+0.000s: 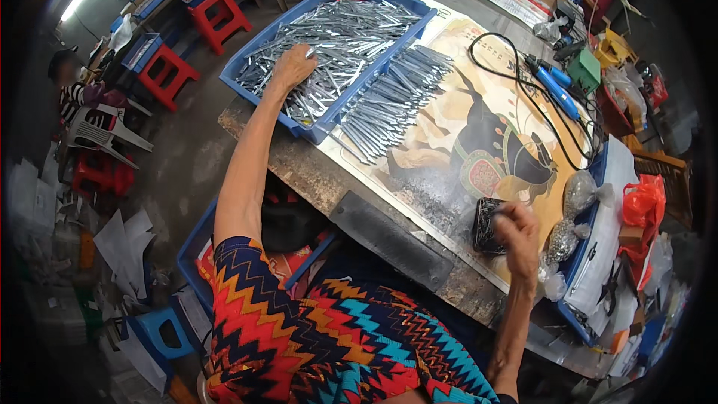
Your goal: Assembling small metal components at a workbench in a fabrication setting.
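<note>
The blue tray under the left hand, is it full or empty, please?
Well filled: silvery rods lie heaped across the tray.

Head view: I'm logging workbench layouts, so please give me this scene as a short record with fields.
Left hand: the left hand is over the blue tray, at the heaped metal rods; its grip is unclear
Right hand: the right hand is by a dark block, fingers blurred; cannot tell whether it holds anything
Beside tray: a row of rods, roughly side by side
Under row: a printed sheet
Far right of sheet: a blue pen-shaped tool
Background: red stools
</note>
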Tool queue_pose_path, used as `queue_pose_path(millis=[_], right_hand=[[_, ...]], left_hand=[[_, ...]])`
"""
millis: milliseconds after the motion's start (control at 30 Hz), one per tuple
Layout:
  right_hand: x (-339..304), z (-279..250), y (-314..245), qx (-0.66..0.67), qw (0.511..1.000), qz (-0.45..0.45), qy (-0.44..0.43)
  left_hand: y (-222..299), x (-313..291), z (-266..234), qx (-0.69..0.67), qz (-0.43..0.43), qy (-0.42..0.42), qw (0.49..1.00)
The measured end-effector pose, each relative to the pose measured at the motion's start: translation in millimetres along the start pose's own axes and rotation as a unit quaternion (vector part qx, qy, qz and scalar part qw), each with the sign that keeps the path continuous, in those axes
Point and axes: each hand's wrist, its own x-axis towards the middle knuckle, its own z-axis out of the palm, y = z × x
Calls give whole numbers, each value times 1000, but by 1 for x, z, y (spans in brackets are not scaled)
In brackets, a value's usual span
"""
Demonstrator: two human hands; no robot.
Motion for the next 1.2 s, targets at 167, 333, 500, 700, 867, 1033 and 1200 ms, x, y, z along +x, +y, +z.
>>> queue_pose_path(millis=[167,333,500,700,867,1033,1200], right_hand=[[-9,23,14,9,993,55,-104],[-7,30,14,5,993,59,-98],[-8,29,18,51,992,60,-100],[-9,23,25,126,987,63,-81],[-9,28,28,168,980,60,-88],[-9,26,30,176,977,71,-93],[-10,27,31,197,974,67,-94]], left_hand=[[3,0,-2,72,-1,-52,996],[-2,3,11,60,9,-26,998],[-18,2,2,-277,8,103,955],[-8,-13,-43,-516,-72,62,851],[-15,-19,-35,-571,-148,21,807],[-16,-19,-27,-178,-32,-34,983],[-39,-22,-28,-21,-6,48,999]])
